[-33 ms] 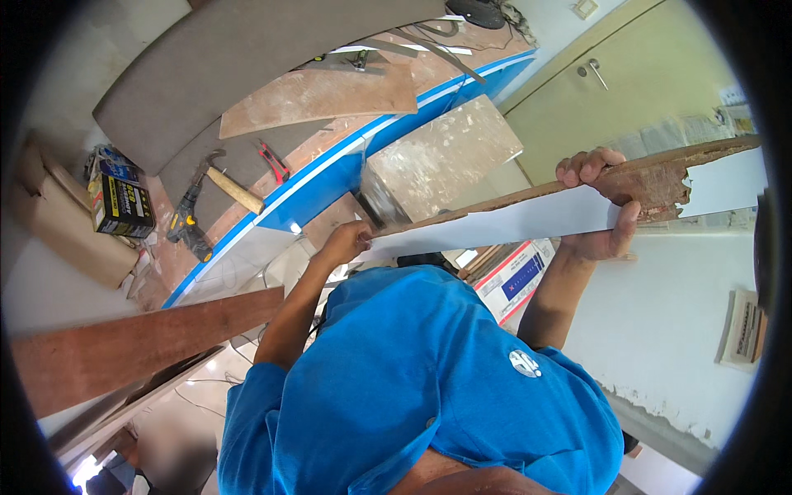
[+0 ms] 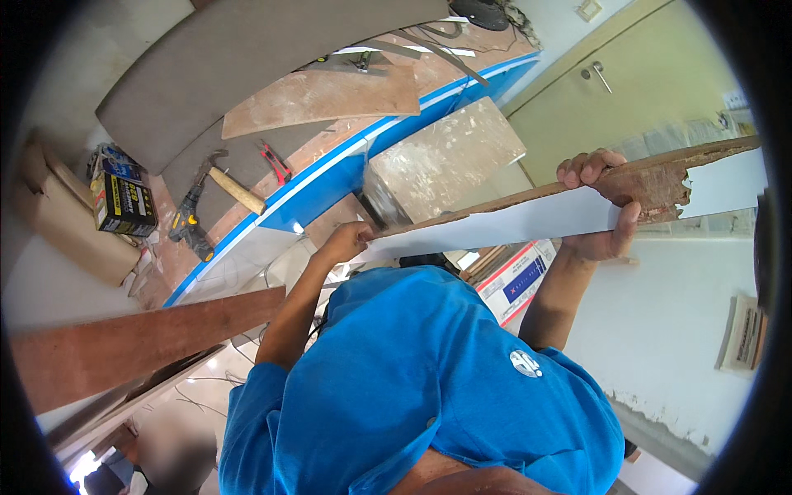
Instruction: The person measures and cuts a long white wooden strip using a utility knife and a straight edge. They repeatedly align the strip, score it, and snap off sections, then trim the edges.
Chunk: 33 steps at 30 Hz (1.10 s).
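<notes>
A long wooden board with a white face and a rough brown edge spans from my chest out to the right. Its white covering is torn away toward the right, baring brown wood with ragged borders. My right hand grips it around this bare patch, fingers over the far edge and thumb on the near side. At the board's left end, my left hand holds it with curled fingers, partly hidden from view.
A curved blue-edged counter bears a hammer, a cordless drill, a red-handled tool and a curved wood panel. A scuffed box-shaped cabinet stands beyond the board. A brown plank lies left; another person is lower left.
</notes>
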### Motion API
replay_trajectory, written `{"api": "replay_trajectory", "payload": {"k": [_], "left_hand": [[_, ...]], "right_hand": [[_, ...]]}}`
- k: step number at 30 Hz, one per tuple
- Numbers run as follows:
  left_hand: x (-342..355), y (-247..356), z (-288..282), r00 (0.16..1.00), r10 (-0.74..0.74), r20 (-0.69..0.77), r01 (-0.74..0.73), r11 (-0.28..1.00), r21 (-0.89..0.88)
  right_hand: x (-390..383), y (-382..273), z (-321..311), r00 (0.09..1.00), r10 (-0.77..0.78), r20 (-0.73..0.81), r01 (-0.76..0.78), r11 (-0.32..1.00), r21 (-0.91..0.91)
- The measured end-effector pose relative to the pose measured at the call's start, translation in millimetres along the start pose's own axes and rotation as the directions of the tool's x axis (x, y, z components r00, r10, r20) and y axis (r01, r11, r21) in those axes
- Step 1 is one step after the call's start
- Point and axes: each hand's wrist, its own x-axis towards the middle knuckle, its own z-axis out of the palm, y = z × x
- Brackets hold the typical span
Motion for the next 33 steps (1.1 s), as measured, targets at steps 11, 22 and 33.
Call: {"api": "replay_trajectory", "payload": {"k": [11, 22, 33], "left_hand": [[146, 25, -36, 0.869, -0.413, -0.271, 0.195, 0.79, -0.581], [352, 31, -41, 0.657, -0.669, -0.346, -0.014, 0.449, -0.894], [390, 9, -6, 0.477, -0.862, -0.174, -0.337, 0.004, -0.941]], "right_hand": [[56, 34, -65, 0.944, 0.186, 0.274, -0.217, 0.972, 0.087], [110, 64, -171, 0.616, 0.49, 0.617, -0.314, 0.871, -0.378], [79, 111, -236, 0.807, 0.372, 0.459, -0.429, 0.903, 0.023]]}}
